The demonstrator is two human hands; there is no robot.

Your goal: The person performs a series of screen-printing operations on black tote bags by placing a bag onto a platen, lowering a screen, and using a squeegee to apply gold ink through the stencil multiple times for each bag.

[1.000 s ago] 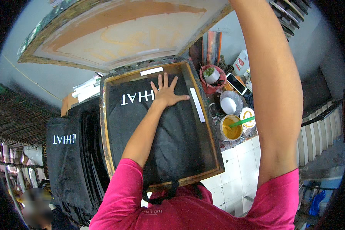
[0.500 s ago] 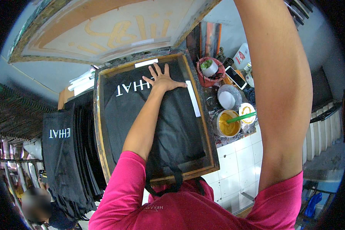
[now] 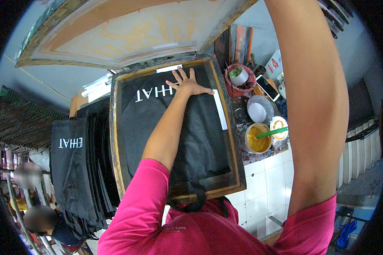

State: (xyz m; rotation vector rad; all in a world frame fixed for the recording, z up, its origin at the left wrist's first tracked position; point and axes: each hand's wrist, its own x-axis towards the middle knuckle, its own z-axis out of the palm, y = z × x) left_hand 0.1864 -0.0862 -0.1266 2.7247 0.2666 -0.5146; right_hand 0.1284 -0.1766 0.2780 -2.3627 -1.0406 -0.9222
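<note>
My left hand (image 3: 188, 86) lies flat with fingers spread on a black cloth bag (image 3: 204, 136), near its far end and partly over the white printed letters. The thumb reaches a white strip (image 3: 220, 111) at the right; the fingertips are close to another white strip (image 3: 169, 69) at the far edge. Around the bag runs a shallow wooden-edged frame (image 3: 235, 172); the bag's handles hang toward me. Above the far end stands a raised printing screen (image 3: 78, 47), tilted up, with a yellowish design on its mesh. My right arm stretches up past the top edge, its hand out of view.
To the right, a stained table (image 3: 252, 158) holds a tub of yellow ink (image 3: 258, 145) with a green stick, a red basin (image 3: 238, 89), a phone (image 3: 268, 87) and a white bottle (image 3: 274, 63). At left hang several printed black bags (image 3: 70, 165). Two people are at lower left.
The whole view has shifted slightly, so things sit farther right. My left hand keeps its place on the bag. A second person has come into view at lower left.
</note>
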